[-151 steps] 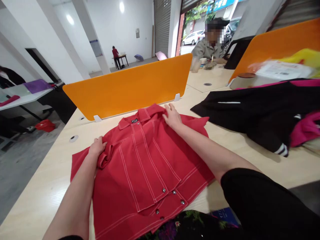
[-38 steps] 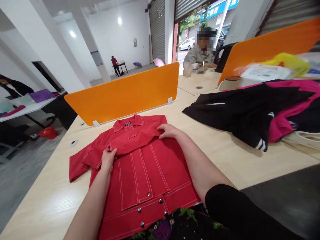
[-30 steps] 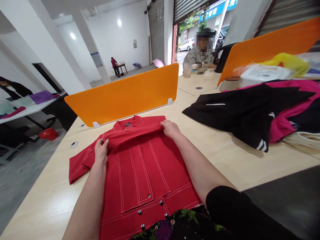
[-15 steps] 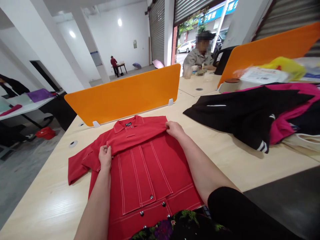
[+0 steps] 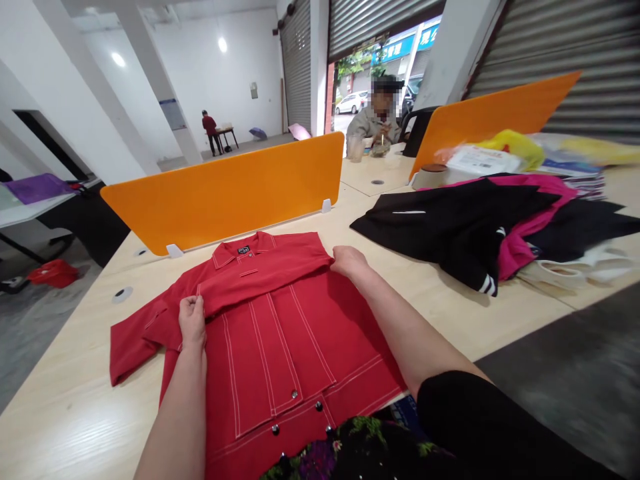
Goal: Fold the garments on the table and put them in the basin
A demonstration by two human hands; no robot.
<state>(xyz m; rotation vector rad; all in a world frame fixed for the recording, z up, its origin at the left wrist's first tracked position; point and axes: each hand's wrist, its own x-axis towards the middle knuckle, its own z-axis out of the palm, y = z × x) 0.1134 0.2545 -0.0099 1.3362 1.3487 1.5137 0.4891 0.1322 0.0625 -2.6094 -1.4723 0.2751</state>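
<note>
A red jacket [image 5: 250,333] with white stitching and metal snap buttons lies front up on the table, its collar pointing away from me. Its right-side sleeve [image 5: 265,275] is folded across the chest. My left hand [image 5: 193,321] is closed, pinching the sleeve's end near the jacket's left side. At the fold on the right edge, my right hand [image 5: 350,262] pinches the sleeve, its fingertips partly hidden. The other sleeve [image 5: 133,343] lies out to the left on the wood. The jacket's bottom hem is partly hidden by my patterned clothing.
An orange divider [image 5: 225,193] stands behind the jacket on the wooden table [image 5: 65,407]. To the right lie black garments [image 5: 425,220], a pink garment [image 5: 515,257], a tape roll [image 5: 560,272] and plastic packages [image 5: 485,161]. A person [image 5: 377,120] sits across the table.
The view has shifted slightly, so more of the right side shows. Both hands keep their hold on the sleeve, and the sleeve's fold at the right looks a little more bunched.
</note>
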